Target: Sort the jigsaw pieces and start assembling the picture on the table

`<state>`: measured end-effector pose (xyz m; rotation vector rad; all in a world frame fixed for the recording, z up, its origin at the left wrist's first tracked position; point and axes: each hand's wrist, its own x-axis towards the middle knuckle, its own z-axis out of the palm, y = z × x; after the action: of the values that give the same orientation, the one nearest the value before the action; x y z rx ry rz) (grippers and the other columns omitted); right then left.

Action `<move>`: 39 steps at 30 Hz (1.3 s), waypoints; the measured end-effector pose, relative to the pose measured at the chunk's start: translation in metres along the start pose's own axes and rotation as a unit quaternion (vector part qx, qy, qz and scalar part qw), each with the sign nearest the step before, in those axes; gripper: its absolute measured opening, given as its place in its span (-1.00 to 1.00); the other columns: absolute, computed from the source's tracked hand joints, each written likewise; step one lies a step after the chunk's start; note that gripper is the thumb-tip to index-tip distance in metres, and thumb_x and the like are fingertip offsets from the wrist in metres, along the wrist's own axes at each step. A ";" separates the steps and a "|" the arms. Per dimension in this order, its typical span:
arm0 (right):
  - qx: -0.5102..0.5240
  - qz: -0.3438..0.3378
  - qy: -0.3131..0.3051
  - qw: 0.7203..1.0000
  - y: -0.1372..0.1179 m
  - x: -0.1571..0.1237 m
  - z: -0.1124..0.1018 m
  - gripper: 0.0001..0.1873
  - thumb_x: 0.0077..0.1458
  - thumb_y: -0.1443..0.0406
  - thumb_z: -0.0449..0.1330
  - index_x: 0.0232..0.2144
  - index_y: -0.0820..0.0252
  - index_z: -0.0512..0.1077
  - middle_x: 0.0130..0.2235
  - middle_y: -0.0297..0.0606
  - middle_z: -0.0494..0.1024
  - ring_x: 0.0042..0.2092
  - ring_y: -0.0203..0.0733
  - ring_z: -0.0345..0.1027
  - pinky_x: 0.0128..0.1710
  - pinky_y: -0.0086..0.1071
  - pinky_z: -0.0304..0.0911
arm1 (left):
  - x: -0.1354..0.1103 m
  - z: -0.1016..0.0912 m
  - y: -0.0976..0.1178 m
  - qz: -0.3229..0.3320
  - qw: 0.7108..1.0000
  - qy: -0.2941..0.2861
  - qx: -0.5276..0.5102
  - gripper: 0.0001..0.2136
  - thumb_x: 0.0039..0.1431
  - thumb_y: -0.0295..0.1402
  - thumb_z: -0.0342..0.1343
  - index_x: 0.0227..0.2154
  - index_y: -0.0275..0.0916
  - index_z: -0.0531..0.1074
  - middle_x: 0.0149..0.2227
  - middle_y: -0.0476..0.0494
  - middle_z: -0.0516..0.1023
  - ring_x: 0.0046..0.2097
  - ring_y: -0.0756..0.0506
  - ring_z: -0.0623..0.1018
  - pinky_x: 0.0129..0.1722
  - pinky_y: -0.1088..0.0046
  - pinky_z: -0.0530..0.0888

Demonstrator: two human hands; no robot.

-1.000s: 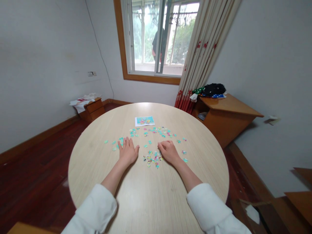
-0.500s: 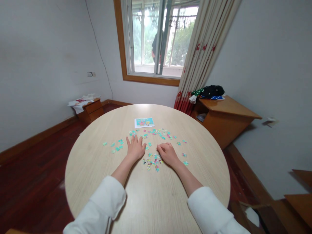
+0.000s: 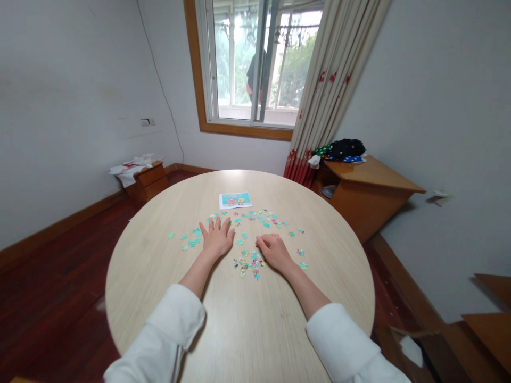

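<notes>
Small jigsaw pieces (image 3: 249, 261) in teal, pink and yellow lie scattered over the middle of a round light-wood table (image 3: 239, 324). My left hand (image 3: 216, 238) lies flat on the table with its fingers spread, touching teal pieces (image 3: 194, 237) just to its left. My right hand (image 3: 274, 251) rests on the table with its fingers curled under, beside the cluster of pieces between both hands. What is under those fingers is hidden. A printed picture card (image 3: 235, 200) lies beyond the pieces.
A wooden desk (image 3: 365, 186) with dark clothes on it stands at the right by a curtain (image 3: 327, 85). A low wooden cabinet (image 3: 147, 178) with papers sits at the left wall. A person stands outside the window (image 3: 255, 58). The floor is dark red wood.
My left hand slid forward and to the right over the pieces, then drew slightly back left. My right hand stayed almost still with fingers curled.
</notes>
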<state>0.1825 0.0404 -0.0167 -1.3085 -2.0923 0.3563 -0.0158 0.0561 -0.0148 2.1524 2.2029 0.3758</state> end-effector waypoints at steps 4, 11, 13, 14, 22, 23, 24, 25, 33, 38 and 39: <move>0.007 0.001 0.002 1.000 0.003 0.000 0.001 -0.59 0.21 0.25 -0.04 -0.61 0.20 0.43 -0.50 -0.26 0.55 -0.41 -0.27 0.37 -0.22 -0.40 0.13 | 0.000 -0.004 -0.001 -0.003 1.000 0.001 -0.004 -0.50 0.28 -0.12 -0.31 0.21 -0.15 0.17 0.28 -0.26 0.16 0.32 -0.41 -0.02 0.17 -0.29 -0.29; 0.015 0.003 0.014 1.000 0.005 0.001 0.002 -0.55 0.21 0.24 -0.05 -0.65 0.21 0.41 -0.57 -0.28 0.50 -0.47 -0.28 0.32 -0.34 -0.43 0.13 | -0.021 -0.015 0.006 0.028 0.998 0.041 0.033 -0.62 0.23 -0.40 -0.27 -0.09 -0.42 0.39 -0.03 -0.43 0.48 0.20 -0.32 0.27 0.23 -0.16 -0.22; 0.022 0.007 0.020 1.000 0.005 0.001 0.002 -0.55 0.20 0.24 -0.05 -0.66 0.21 0.40 -0.57 -0.28 0.49 -0.48 -0.28 0.31 -0.36 -0.43 0.13 | -0.031 -0.018 0.010 0.059 0.996 0.040 0.049 -0.65 0.20 -0.44 -0.24 -0.15 -0.39 0.44 -0.13 -0.41 0.53 0.12 -0.31 0.36 0.25 -0.11 -0.19; 0.026 0.010 0.022 0.999 0.005 0.001 0.002 -0.55 0.20 0.24 -0.05 -0.66 0.21 0.40 -0.57 -0.28 0.49 -0.48 -0.28 0.31 -0.36 -0.43 0.13 | -0.037 -0.021 0.012 0.074 0.995 0.037 0.055 -0.65 0.19 -0.45 -0.24 -0.19 -0.38 0.46 -0.19 -0.40 0.54 0.07 -0.30 0.41 0.25 -0.08 -0.18; 0.042 0.027 0.025 0.998 0.006 0.001 0.002 -0.58 0.19 0.24 -0.04 -0.64 0.21 0.40 -0.55 -0.27 0.50 -0.47 -0.28 0.31 -0.36 -0.43 0.12 | -0.063 -0.041 0.015 0.092 0.994 -0.016 0.053 -0.68 0.19 -0.46 -0.25 -0.30 -0.36 0.44 -0.46 -0.23 0.54 -0.33 -0.14 0.56 0.25 0.13 -0.03; 0.041 0.029 0.024 0.998 0.006 0.001 0.002 -0.58 0.19 0.24 -0.04 -0.64 0.21 0.39 -0.55 -0.27 0.50 -0.47 -0.28 0.31 -0.36 -0.43 0.12 | -0.064 -0.042 0.015 0.092 0.995 -0.021 0.039 -0.69 0.20 -0.46 -0.25 -0.32 -0.34 0.43 -0.47 -0.21 0.53 -0.34 -0.12 0.55 0.24 0.18 0.02; 0.040 0.030 0.023 0.998 0.006 0.001 0.002 -0.58 0.19 0.24 -0.04 -0.64 0.21 0.39 -0.55 -0.27 0.50 -0.47 -0.28 0.31 -0.36 -0.43 0.12 | -0.065 -0.042 0.015 0.098 0.995 -0.026 0.021 -0.71 0.20 -0.46 -0.25 -0.34 -0.31 0.41 -0.47 -0.19 0.53 -0.33 -0.11 0.54 0.20 0.22 0.10; 0.038 0.031 0.023 0.999 0.006 0.001 0.001 -0.58 0.19 0.24 -0.04 -0.64 0.21 0.39 -0.55 -0.27 0.50 -0.47 -0.28 0.31 -0.36 -0.43 0.12 | -0.065 -0.043 0.015 0.110 0.994 -0.029 0.002 -0.72 0.20 -0.45 -0.24 -0.37 -0.28 0.40 -0.45 -0.19 0.53 -0.31 -0.11 0.54 0.15 0.26 0.18; 0.029 0.024 0.020 0.999 0.005 0.003 0.001 -0.58 0.19 0.24 -0.05 -0.64 0.21 0.38 -0.55 -0.27 0.49 -0.46 -0.29 0.30 -0.36 -0.43 0.10 | -0.062 -0.034 0.012 0.181 0.977 -0.047 -0.106 -0.75 0.23 -0.37 -0.21 -0.41 -0.22 0.37 -0.43 -0.16 0.51 -0.33 -0.11 0.50 -0.31 0.40 0.32; 0.032 0.021 0.021 0.999 0.007 0.004 0.004 -0.56 0.20 0.22 -0.06 -0.65 0.21 0.38 -0.56 -0.26 0.48 -0.47 -0.29 0.28 -0.36 -0.43 0.09 | -0.057 -0.026 0.010 0.218 0.963 -0.001 -0.160 -0.69 0.28 -0.32 -0.22 -0.19 -0.24 0.43 -0.15 -0.20 0.57 -0.05 -0.13 0.46 0.09 0.16 0.17; 0.031 0.019 0.022 0.999 0.007 0.004 0.005 -0.55 0.20 0.22 -0.06 -0.65 0.21 0.38 -0.56 -0.26 0.48 -0.47 -0.29 0.28 -0.36 -0.43 0.09 | -0.056 -0.024 0.010 0.219 0.963 -0.003 -0.159 -0.69 0.29 -0.30 -0.21 -0.12 -0.22 0.41 -0.09 -0.19 0.56 0.01 -0.15 0.43 0.14 0.08 0.09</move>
<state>0.1834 0.0474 -0.0225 -1.3102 -2.0065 0.4024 -0.0090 -0.0031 0.0027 2.4198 1.5093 0.6815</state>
